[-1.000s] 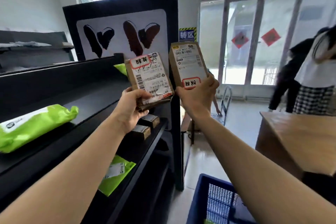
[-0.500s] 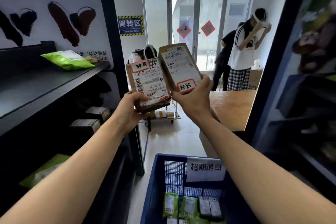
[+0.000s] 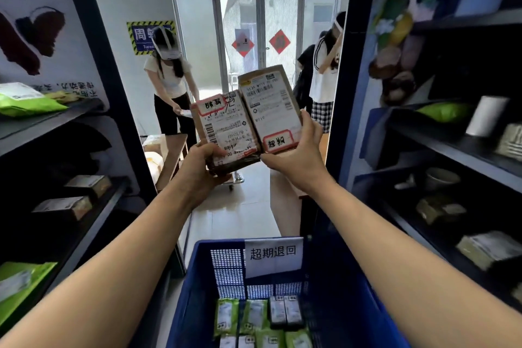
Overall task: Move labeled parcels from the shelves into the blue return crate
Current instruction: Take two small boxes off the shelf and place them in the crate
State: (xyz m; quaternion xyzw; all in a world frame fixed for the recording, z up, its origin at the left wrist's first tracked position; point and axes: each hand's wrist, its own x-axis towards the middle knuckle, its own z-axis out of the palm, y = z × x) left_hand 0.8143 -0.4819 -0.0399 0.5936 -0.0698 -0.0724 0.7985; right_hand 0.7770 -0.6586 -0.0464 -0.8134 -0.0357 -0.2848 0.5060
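I hold two brown cardboard parcels up at chest height, side by side and touching. My left hand (image 3: 203, 167) grips the left parcel (image 3: 226, 130) from below; it has a white shipping label and a red-bordered sticker at its top. My right hand (image 3: 296, 155) grips the right parcel (image 3: 268, 104), whose red-bordered sticker sits at its bottom. Below my arms stands the blue return crate (image 3: 197, 285) with a white paper sign on its far wall. Several green and dark parcels lie on its floor.
Dark shelves flank me. The left shelf (image 3: 93, 206) carries small boxes and green mailers; the right shelf (image 3: 452, 150) holds assorted parcels. Ahead, a person (image 3: 169, 85) bends by a wooden table, and another person (image 3: 324, 76) stands near the glass doors.
My view has swung right, from the left shelf toward the aisle and doors. The crate has come fully into view below. Both hands still hold their parcels raised together.
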